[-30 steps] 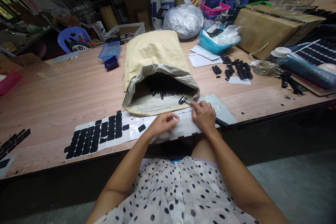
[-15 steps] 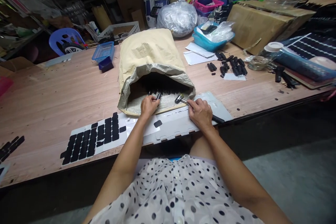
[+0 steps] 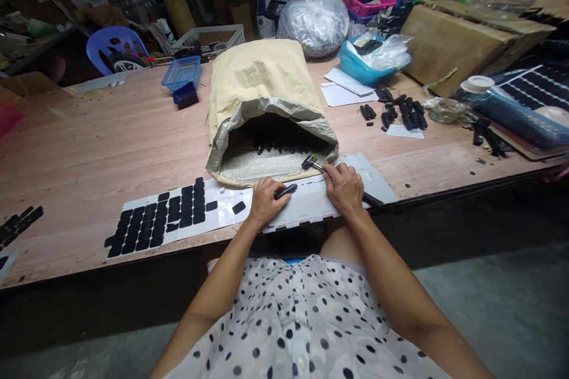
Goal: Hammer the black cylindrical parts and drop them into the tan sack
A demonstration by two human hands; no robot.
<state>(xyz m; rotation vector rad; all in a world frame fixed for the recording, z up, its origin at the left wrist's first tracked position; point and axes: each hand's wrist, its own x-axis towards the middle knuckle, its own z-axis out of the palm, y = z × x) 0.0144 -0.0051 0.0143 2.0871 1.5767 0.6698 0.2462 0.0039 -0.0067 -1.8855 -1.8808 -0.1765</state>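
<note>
My left hand [image 3: 268, 201] is closed around a small black cylindrical part [image 3: 285, 190], holding it just above or on the white board [image 3: 306, 204] along the table's front edge. In my right hand [image 3: 345, 189] is a small hammer [image 3: 312, 163] with a metal shaft and black grip, its head pointing toward the sack's mouth. The cream woven sack [image 3: 267, 71] lies with its opening facing me. Several black parts [image 3: 278, 147] show inside it, partly lost in shadow.
Left of the board is a sheet of black rounded stickers [image 3: 155, 219]. Several black parts [image 3: 409, 112] lie at the right near a cardboard box [image 3: 457, 41]. Baskets, including a blue one [image 3: 181, 73], and a bulging plastic bag [image 3: 315, 23] stand farther back.
My left hand has drawn back from the sack's mouth to the white board with the black part. The right hand keeps the hammer. The view has shifted slightly.
</note>
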